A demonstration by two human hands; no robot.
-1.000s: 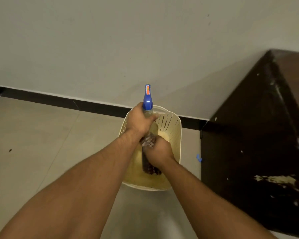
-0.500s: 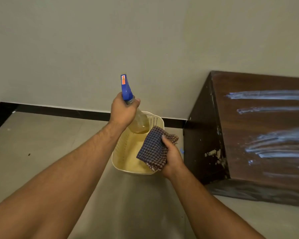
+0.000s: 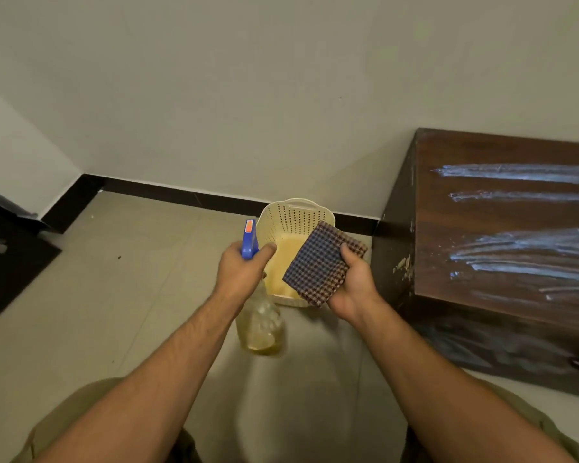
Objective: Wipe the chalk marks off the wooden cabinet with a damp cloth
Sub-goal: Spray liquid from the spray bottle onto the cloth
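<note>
Chalk marks [image 3: 522, 248] streak the wooden cabinet [image 3: 502, 215] at our three o'clock, pale blue across its dark top. Our left hand [image 3: 239, 272] has its fingers wrapped tight around the neck of a spray bottle [image 3: 259, 325], while our right hand [image 3: 351, 282] pinches a checked cloth [image 3: 321, 262] between thumb and fingers, above a cream basket [image 3: 291, 215] at twelve o'clock.
</note>
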